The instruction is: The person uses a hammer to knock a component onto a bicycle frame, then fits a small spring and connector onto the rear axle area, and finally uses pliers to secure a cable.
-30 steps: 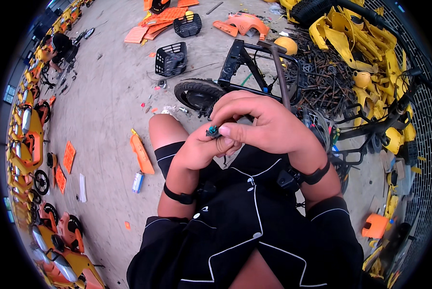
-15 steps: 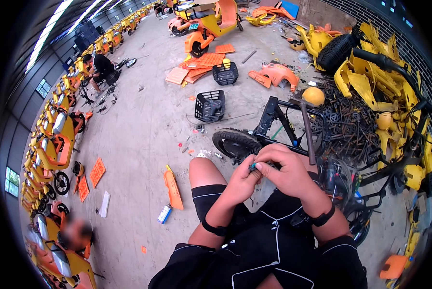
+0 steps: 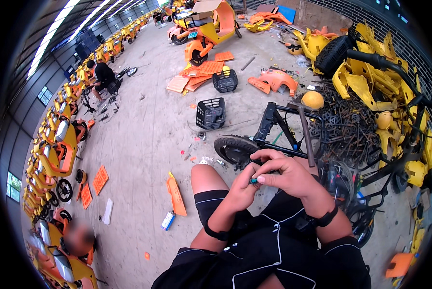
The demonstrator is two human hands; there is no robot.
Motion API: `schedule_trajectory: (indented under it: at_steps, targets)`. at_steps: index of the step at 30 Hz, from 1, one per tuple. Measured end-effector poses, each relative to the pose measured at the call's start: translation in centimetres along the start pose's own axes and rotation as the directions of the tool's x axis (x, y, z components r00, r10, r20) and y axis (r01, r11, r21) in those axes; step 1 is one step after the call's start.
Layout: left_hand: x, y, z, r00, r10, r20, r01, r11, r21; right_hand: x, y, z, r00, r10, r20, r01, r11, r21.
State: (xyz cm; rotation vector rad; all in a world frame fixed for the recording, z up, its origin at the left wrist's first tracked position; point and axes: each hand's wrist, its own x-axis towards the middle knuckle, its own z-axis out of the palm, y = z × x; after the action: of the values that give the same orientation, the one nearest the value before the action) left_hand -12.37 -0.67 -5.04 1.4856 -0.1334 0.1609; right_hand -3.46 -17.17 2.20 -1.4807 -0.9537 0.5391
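Both hands meet over the lap: right hand [image 3: 286, 176] pinches a small teal part [image 3: 253, 181] at its fingertips, left hand [image 3: 242, 190] cupped under it, touching. Black frame [image 3: 278, 130] and tyre [image 3: 233, 149] just beyond, on the floor [image 3: 143, 144].

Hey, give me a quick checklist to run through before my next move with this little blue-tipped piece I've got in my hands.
1. Grip on the small blue-tipped part: pinched between the left hand and right hand: ok.
2. What the part is and whether it is undamaged: too small to see: cannot tell.
3. Black frame with its wheel close in front of the knee: ok.
4. Floor near the knee: orange panel, small can and scattered bits lying loose: not ok.
5. Scrap metal pile close on the right side: not ok.
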Motion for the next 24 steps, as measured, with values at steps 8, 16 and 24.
schedule_trajectory:
  at_steps: [8, 16, 24]
  targets:
    - [-0.2, 1.0, 0.3, 0.989, 0.110, 0.102, -0.108, 0.994, -0.018, -0.3, -0.4, 0.0, 0.987, 0.101, 0.128, -0.131, 0.956, 0.263]
    - [-0.8, 0.6, -0.2, 0.993, 0.016, 0.117, 0.005, 0.985, -0.173, -0.4, -0.7, 0.8, 0.999, -0.038, -0.023, 0.038, 0.999, 0.022]
    - [-1.4, 1.1, 0.0, 0.990, 0.013, 0.142, 0.024, 0.965, -0.262, -0.4, -1.9, 1.6, 0.940, -0.315, -0.133, 0.257, 0.907, -0.333]
